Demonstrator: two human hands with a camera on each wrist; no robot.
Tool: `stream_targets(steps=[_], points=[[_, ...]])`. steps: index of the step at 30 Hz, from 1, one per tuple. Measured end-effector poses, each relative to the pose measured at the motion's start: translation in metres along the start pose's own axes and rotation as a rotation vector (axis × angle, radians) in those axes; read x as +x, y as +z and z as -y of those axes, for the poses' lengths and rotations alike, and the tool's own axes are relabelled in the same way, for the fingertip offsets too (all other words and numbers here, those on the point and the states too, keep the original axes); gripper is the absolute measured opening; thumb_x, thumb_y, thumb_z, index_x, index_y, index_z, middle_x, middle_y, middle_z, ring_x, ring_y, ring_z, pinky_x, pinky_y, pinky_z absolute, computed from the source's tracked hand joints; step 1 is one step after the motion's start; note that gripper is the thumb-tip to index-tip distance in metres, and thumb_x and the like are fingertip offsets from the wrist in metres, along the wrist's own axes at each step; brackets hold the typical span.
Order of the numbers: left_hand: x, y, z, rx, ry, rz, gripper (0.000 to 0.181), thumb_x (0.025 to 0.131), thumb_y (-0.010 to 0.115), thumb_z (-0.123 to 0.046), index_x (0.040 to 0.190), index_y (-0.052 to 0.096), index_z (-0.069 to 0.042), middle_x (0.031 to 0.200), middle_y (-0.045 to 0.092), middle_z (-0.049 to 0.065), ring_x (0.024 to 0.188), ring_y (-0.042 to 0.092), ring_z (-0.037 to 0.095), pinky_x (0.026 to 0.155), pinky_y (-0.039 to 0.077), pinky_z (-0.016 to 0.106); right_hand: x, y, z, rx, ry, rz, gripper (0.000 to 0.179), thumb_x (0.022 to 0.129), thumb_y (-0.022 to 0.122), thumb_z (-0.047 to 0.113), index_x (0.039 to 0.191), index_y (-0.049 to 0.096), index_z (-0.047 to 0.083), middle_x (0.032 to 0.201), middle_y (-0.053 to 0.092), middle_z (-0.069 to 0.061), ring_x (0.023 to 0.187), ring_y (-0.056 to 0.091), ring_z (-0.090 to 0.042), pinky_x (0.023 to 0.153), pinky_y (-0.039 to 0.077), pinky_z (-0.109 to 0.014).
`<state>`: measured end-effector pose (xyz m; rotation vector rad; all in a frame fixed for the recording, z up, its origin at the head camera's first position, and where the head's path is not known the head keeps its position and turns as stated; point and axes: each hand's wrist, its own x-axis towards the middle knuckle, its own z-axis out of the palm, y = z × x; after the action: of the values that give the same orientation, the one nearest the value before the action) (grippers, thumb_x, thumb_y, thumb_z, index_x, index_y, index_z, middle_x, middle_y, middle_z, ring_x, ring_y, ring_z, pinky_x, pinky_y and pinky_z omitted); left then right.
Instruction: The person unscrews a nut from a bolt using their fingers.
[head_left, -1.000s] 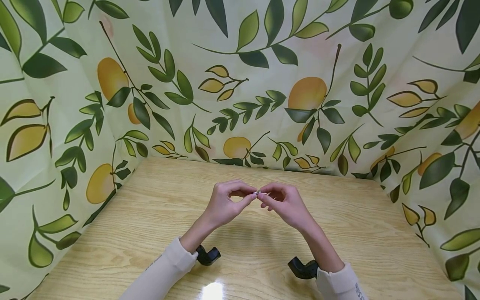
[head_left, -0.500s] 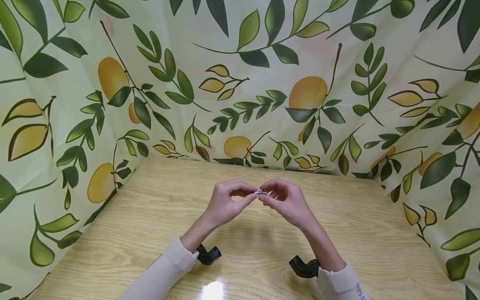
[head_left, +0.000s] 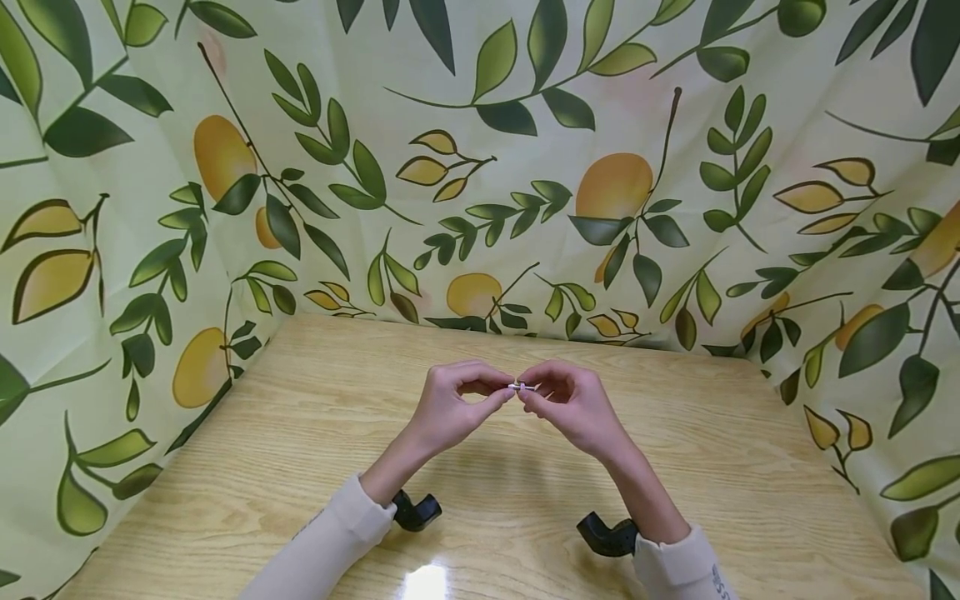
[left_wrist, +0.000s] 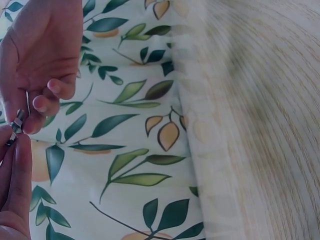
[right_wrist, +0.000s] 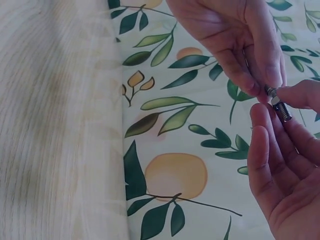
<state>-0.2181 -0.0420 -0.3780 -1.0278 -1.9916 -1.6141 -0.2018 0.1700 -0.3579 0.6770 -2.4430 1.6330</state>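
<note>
A small metal bolt (right_wrist: 285, 113) with bare thread at its end is held between the hands, with a hex nut (right_wrist: 275, 100) around it. My left hand (head_left: 459, 406) pinches one end of the bolt between thumb and fingers, hiding that end. My right hand (head_left: 573, 410) has its thumb and index finger at the nut, while its other fingers lie loosely bent. Seen from the left wrist, the right hand (left_wrist: 42, 55) is above and the left hand (left_wrist: 15, 200) below, meeting at the bolt (left_wrist: 16, 122). Both hands are raised above the table.
A light wood-grain table (head_left: 337, 400) lies underneath. Cloth printed with leaves and fruit (head_left: 480, 225) hangs at the back and both sides. Black wrist mounts (head_left: 417, 511) stick out from the cream sleeves (head_left: 341, 529).
The right thumb and fingers have shifted slightly around the nut, and more of the bolt shows than a second ago. My left hand stays nearly still.
</note>
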Motion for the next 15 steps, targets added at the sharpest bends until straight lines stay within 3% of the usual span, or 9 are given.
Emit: stream_targets(steps=[8,15], points=[[-0.0005,0.0000,-0.0006,0.006,-0.002,-0.003,0.010,0.088,0.081,-0.004,0.099,0.080,-0.004,0.095,0.080,0.009,0.082,0.077,0.016,0.074,0.066,0.027,0.0000,0.0000,0.0010,0.015,-0.046,-0.020,0.018,0.089,0.078,0.001,0.107,0.072,-0.001,0.100,0.073,-0.020,0.078,0.070,-0.009,0.067,0.060,-0.024],[0.0000,-0.0008,-0.0005,0.008,0.010,-0.008,0.010,0.088,0.081,-0.003,0.098,0.080,-0.004,0.094,0.080,0.008,0.082,0.077,0.015,0.074,0.066,0.028,0.0008,-0.0008,0.0013,0.007,0.047,0.031,0.019,0.098,0.071,0.016,0.111,0.073,0.002,0.101,0.073,-0.019,0.076,0.071,-0.018,0.066,0.063,-0.035]])
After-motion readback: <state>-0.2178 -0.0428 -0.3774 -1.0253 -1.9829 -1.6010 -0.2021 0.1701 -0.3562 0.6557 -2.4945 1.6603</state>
